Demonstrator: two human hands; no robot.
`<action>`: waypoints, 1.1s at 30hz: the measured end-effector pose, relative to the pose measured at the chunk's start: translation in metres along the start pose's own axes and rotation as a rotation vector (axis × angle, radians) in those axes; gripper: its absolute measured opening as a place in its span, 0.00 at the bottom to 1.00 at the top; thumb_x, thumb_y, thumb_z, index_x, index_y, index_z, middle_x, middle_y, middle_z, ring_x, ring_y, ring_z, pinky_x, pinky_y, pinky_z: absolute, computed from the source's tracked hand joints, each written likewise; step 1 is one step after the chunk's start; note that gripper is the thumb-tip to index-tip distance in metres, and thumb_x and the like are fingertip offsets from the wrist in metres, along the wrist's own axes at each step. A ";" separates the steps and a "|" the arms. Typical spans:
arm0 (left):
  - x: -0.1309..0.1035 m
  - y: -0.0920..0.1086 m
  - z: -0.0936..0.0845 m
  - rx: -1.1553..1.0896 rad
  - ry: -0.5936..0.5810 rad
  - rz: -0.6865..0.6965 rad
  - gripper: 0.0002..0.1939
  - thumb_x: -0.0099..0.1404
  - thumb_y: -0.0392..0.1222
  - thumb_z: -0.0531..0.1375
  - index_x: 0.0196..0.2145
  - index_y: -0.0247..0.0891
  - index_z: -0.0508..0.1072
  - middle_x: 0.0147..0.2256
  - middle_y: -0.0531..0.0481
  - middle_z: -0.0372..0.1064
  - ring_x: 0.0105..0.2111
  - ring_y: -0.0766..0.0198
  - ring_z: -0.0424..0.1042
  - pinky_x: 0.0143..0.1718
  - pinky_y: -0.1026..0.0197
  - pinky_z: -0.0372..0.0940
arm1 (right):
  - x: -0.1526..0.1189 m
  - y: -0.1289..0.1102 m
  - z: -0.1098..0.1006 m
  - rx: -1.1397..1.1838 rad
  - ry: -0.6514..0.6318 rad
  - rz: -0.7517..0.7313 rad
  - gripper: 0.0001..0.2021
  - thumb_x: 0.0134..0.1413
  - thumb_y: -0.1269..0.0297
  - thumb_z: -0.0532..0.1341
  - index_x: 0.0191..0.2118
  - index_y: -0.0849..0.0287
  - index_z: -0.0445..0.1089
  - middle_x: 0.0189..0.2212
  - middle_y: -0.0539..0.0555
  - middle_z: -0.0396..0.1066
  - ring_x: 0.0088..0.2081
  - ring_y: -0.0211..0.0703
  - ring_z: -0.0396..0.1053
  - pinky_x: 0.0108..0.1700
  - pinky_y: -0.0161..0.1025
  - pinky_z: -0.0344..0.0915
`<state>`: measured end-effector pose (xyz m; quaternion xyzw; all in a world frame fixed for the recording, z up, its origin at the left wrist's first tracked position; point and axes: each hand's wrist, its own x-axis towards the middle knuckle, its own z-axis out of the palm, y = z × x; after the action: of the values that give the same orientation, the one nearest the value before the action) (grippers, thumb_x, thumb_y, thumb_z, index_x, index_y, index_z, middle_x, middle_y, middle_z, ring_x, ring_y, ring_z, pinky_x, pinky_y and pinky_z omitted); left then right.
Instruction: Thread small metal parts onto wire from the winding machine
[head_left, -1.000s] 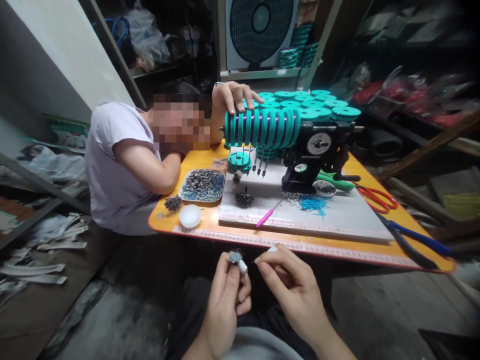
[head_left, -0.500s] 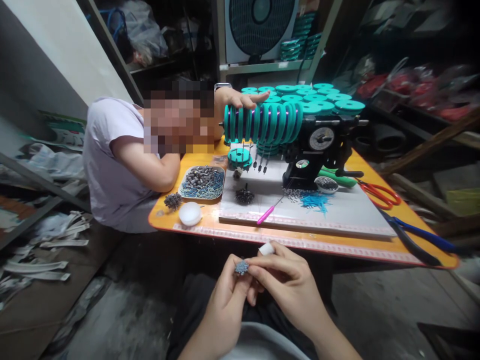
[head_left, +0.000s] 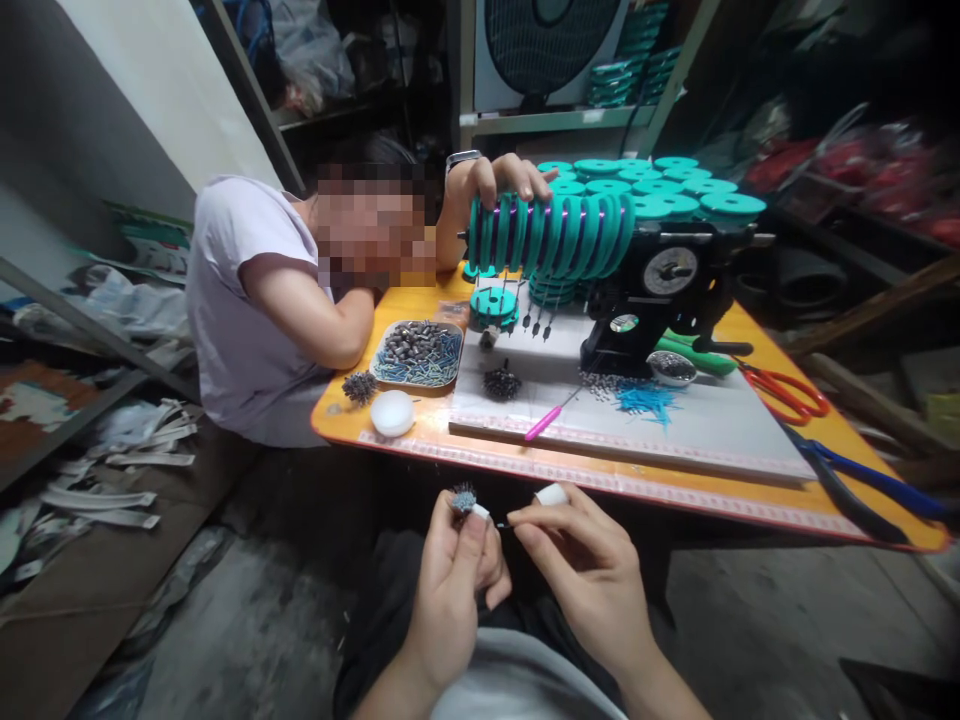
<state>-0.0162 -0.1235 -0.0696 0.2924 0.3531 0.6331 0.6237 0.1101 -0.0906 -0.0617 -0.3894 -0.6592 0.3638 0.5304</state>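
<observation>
In front of my lap, my left hand (head_left: 459, 570) is closed around a small grey-blue bristly cluster of tiny pieces (head_left: 463, 498), held between thumb and fingers. A white wrapping (head_left: 480, 512) shows at its thumb tip. A short way to the right, my right hand (head_left: 589, 560) pinches a tiny thin dark piece (head_left: 504, 525), too small to name, pointing toward my left hand. One finger of that hand wears a white cover (head_left: 551, 494). The two hands are apart, just below the table's front edge.
The orange table (head_left: 345, 420) bears a tray of metal pieces (head_left: 416, 352), a white cup (head_left: 391, 413), a pink-handled tool (head_left: 544, 422), red scissors (head_left: 787, 392), blue pliers (head_left: 862, 480) and a black machine (head_left: 637, 290) with green spools (head_left: 555, 235). Another person (head_left: 255, 300) leans at the left, a hand on the spools.
My right hand has drawn away from the cluster to the right, with the thin piece now showing at its fingertips. My left hand has turned slightly, and the view has shifted a little.
</observation>
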 end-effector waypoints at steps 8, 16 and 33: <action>-0.001 0.003 0.000 0.021 0.016 0.082 0.12 0.76 0.44 0.51 0.33 0.41 0.57 0.21 0.62 0.45 0.19 0.72 0.44 0.19 0.72 0.52 | 0.001 -0.001 0.000 0.023 0.015 0.034 0.06 0.59 0.70 0.65 0.37 0.54 0.80 0.30 0.53 0.68 0.28 0.39 0.67 0.23 0.32 0.62; -0.002 0.003 0.001 0.029 0.006 0.069 0.12 0.75 0.46 0.53 0.33 0.42 0.57 0.21 0.63 0.45 0.19 0.72 0.43 0.19 0.72 0.53 | 0.002 -0.006 0.000 0.048 0.000 0.006 0.07 0.59 0.72 0.65 0.37 0.53 0.80 0.29 0.51 0.67 0.27 0.37 0.66 0.22 0.31 0.61; -0.003 0.007 -0.009 0.119 0.096 0.173 0.12 0.75 0.44 0.53 0.32 0.41 0.58 0.21 0.61 0.48 0.20 0.72 0.53 0.23 0.69 0.57 | -0.004 -0.011 0.011 -0.190 -0.068 -0.200 0.07 0.54 0.77 0.63 0.30 0.58 0.73 0.22 0.47 0.60 0.21 0.35 0.58 0.21 0.33 0.55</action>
<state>-0.0273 -0.1269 -0.0685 0.3276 0.3927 0.6760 0.5305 0.0980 -0.0992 -0.0556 -0.3577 -0.7437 0.2581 0.5024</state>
